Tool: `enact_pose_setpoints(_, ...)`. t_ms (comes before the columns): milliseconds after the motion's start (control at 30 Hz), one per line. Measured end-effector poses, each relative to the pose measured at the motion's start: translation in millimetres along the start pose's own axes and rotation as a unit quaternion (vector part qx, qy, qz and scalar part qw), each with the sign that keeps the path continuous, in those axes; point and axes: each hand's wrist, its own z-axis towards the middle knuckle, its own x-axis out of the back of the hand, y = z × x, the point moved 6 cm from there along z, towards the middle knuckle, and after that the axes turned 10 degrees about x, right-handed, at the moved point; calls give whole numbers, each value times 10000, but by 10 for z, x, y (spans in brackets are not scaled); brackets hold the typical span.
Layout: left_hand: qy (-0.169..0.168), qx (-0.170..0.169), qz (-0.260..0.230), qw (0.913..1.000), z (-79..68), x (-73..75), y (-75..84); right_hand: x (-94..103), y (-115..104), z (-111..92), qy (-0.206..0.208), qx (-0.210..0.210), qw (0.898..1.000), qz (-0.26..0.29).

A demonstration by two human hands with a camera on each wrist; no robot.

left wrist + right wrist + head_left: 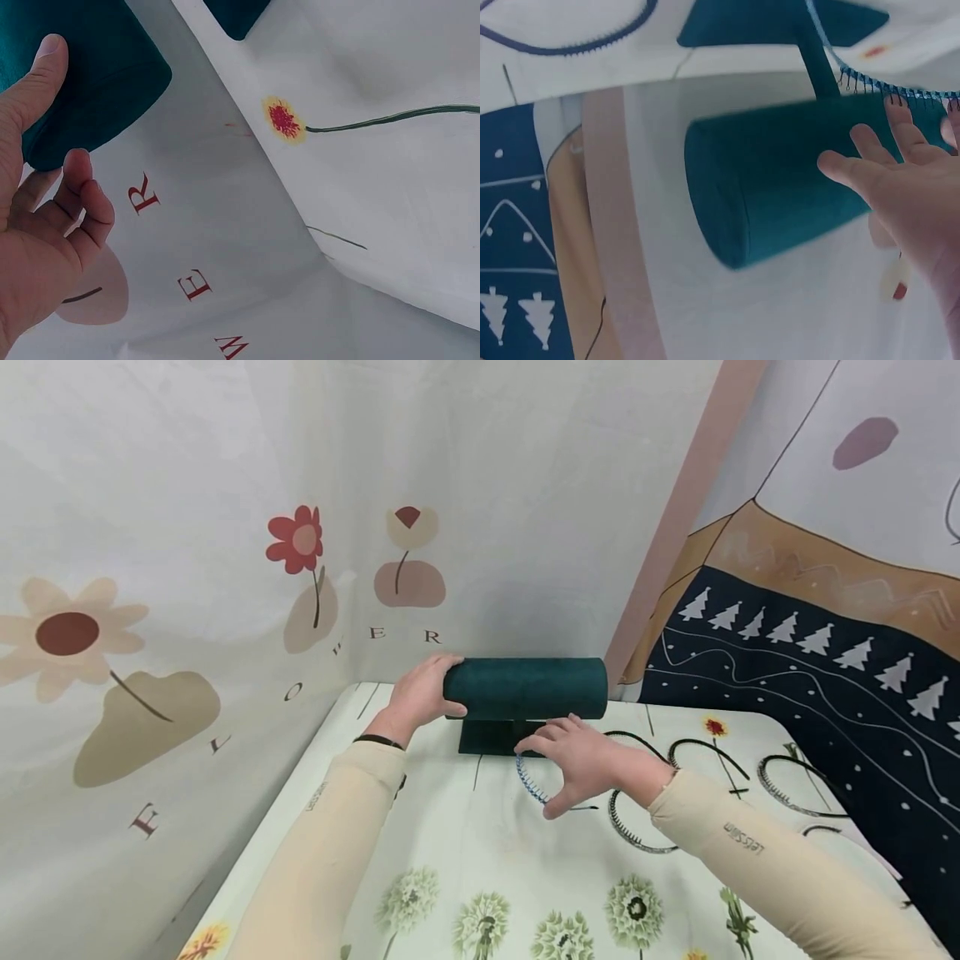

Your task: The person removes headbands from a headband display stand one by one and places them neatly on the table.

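Note:
A dark teal velvet display stand [525,687] has a horizontal roll above a flat base [487,737] and stands at the table's far edge. My left hand [423,692] grips the roll's left end, its thumb [46,71] along the velvet in the left wrist view. In front of the base is a blue toothed headband [529,781]. My right hand [581,764] is over it, fingers and thumb spread apart. The right wrist view has the headband's teeth [866,79] by the fingertips; whether they touch is unclear. The hand hides part of the headband.
Several dark headbands lie on the table's right side, among them a toothed one [641,842] by the right forearm and another [798,789] farther right. A printed cloth wall [525,527] rises right behind the stand. The tablecloth [442,827] bears printed flowers.

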Motion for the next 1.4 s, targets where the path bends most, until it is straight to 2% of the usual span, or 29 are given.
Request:
enact_pose_setpoints(233, 24, -6, -5, 10000, -8, -2, 7, -331, 61, 99, -377, -168, 9991, -110)
enact_pose_setpoints(533, 6, 29, -25, 10000, -10, 21, 11, -623, 109, 149, -712, -110, 9968, -356)
enact_pose_setpoints(900, 13, 17, -18, 10000, -20, 22, 18, -747, 167, 165, -791, -287, 9942, -678)
enact_pose_setpoints(1133, 18, 8, 13, 10000, -30, 11, 7, -801, 163, 179, -813, -148, 9923, -919)
enact_pose_setpoints(1400, -3, 20, -9, 10000, -17, 4, 3, -857, 164, 225, -917, -256, 9916, -880)
